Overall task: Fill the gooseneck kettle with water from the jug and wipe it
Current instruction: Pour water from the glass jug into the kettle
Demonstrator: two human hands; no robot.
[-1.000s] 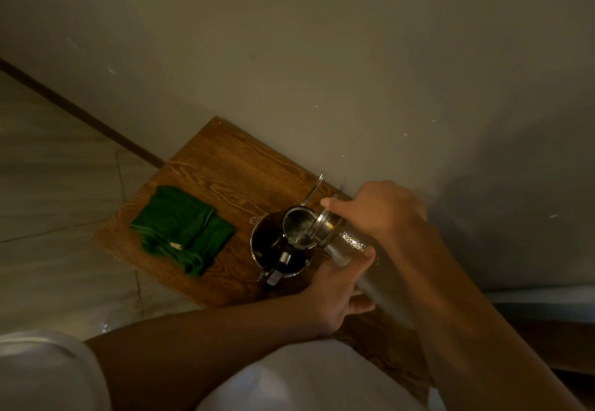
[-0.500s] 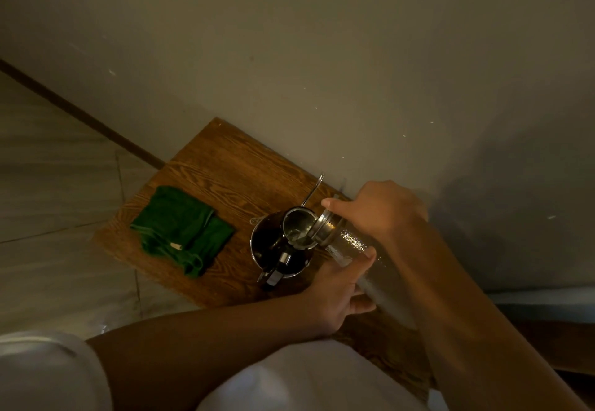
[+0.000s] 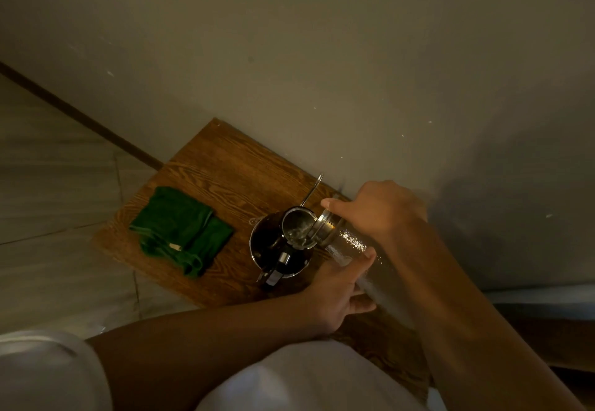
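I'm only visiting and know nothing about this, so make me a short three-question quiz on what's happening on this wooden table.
1. True or false: both hands grip the tilted clear glass jug.
2. What lies left of the dark steel gooseneck kettle? A) folded green cloth B) a spoon C) a plate
3. Fill in: the jug's metal-rimmed mouth hangs over the kettle's ___.

Key
1. True: left hand beneath, right hand on top.
2. A, the green cloth, untouched on the brown wooden table.
3. Opening.
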